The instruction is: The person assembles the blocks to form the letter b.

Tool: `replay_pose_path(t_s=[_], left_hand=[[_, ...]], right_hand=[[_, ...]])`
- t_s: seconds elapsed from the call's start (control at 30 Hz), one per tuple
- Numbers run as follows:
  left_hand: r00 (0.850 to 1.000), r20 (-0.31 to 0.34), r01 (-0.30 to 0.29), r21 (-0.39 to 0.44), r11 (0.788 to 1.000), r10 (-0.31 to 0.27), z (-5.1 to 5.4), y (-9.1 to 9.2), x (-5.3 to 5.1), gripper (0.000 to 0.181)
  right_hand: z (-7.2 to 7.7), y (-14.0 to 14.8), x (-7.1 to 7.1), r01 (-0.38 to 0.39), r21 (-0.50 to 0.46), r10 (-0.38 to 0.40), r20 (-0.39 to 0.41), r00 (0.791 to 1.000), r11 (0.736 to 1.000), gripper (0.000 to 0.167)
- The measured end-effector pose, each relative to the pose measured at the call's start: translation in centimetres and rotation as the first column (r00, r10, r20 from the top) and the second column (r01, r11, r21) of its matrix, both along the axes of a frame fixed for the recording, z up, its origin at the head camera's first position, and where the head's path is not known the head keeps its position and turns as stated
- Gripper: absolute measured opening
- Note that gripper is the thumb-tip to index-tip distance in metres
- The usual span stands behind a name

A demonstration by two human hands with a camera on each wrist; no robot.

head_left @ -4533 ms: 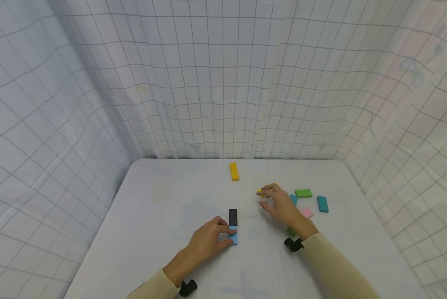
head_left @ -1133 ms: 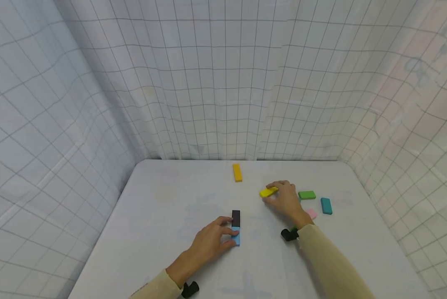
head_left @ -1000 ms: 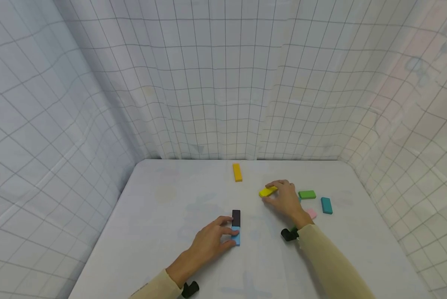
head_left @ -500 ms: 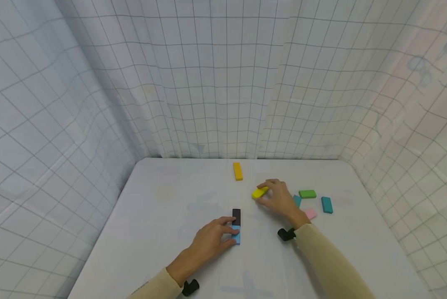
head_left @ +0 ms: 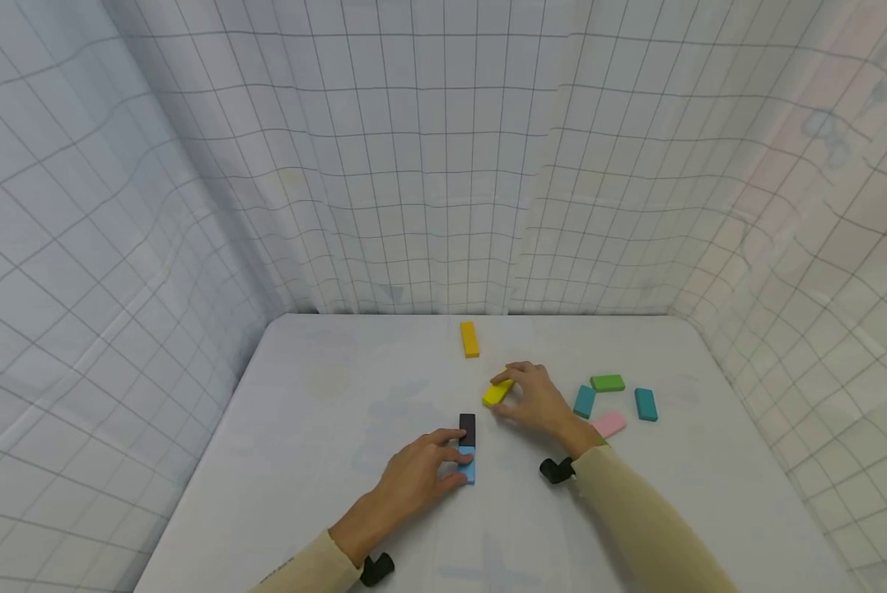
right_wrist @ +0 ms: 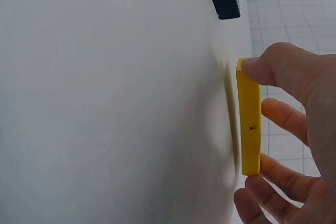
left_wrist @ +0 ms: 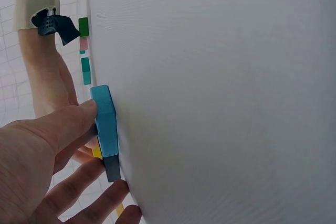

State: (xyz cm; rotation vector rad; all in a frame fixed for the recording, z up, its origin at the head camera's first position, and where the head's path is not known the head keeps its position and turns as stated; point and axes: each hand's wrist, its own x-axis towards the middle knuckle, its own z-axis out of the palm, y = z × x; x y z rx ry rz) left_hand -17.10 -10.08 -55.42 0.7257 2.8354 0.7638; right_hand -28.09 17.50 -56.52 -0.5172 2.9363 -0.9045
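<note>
A light blue block point(head_left: 470, 474) and a black block point(head_left: 468, 427) lie end to end on the white table. My left hand point(head_left: 411, 478) holds the blue block, thumb at its near end in the left wrist view, while another fingertip touches the black block's side. My right hand point(head_left: 538, 402) pinches a yellow block point(right_wrist: 250, 124) by its ends, between thumb and fingers. In the right wrist view a shadow runs beside the yellow block, which seems slightly above the table. The held block is tilted, to the far right of the black one.
An orange-yellow block point(head_left: 469, 339) lies near the back edge. To the right are a green block point(head_left: 608, 383), two teal blocks point(head_left: 646, 404) and a pink block point(head_left: 609, 425). A dark green block point(left_wrist: 83, 27) shows in the left wrist view. Gridded curtains point(head_left: 443, 165) surround the table.
My right hand has taken hold of the yellow block and carried it left and nearer, turning it somewhat. My left hand stays at the blue block; one finger has shifted onto the black block.
</note>
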Motion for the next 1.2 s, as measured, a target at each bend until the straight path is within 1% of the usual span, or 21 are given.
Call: replay_pose_path(t_s=[0.23, 0.37, 0.67, 0.83, 0.97, 1.2], left_hand=[[1.000, -0.001, -0.001, -0.003, 1.000, 0.001, 0.0, -0.1, -0.1, 0.031], [1.000, -0.005, 0.001, 0.000, 1.000, -0.001, 0.1, -0.1, -0.1, 0.032], [0.999, -0.035, 0.003, 0.014, 1.000, -0.002, 0.1, -0.2, 0.1, 0.031], [1.000, -0.032, 0.001, 0.011, 1.000, -0.001, 0.2, -0.1, 0.1, 0.031], [0.999, -0.035, 0.007, 0.003, 1.000, -0.007, 0.3, -0.1, -0.1, 0.031], [1.000, -0.020, 0.014, 0.008, 1.000, -0.014, 0.1, -0.3, -0.1, 0.032]], right_hand=[[-0.1, -0.7, 0.0, -0.003, 0.022, 0.003, 0.001, 1.000, 1.000, 0.043], [0.2, -0.9, 0.1, -0.010, 0.016, 0.010, 0.005, 1.000, 1.000, 0.044], [0.2, -1.4, 0.0, -0.020, 0.015, 0.020, -0.007, 1.000, 1.000, 0.043], [0.4, -1.4, 0.0, -0.042, 0.012, 0.042, -0.027, 0.999, 0.999, 0.042], [0.5, -1.6, -0.1, -0.055, 0.009, 0.056, -0.039, 0.998, 0.998, 0.042], [0.2, -1.7, -0.2, -0.054, 0.003, 0.054, -0.037, 0.998, 0.999, 0.040]])
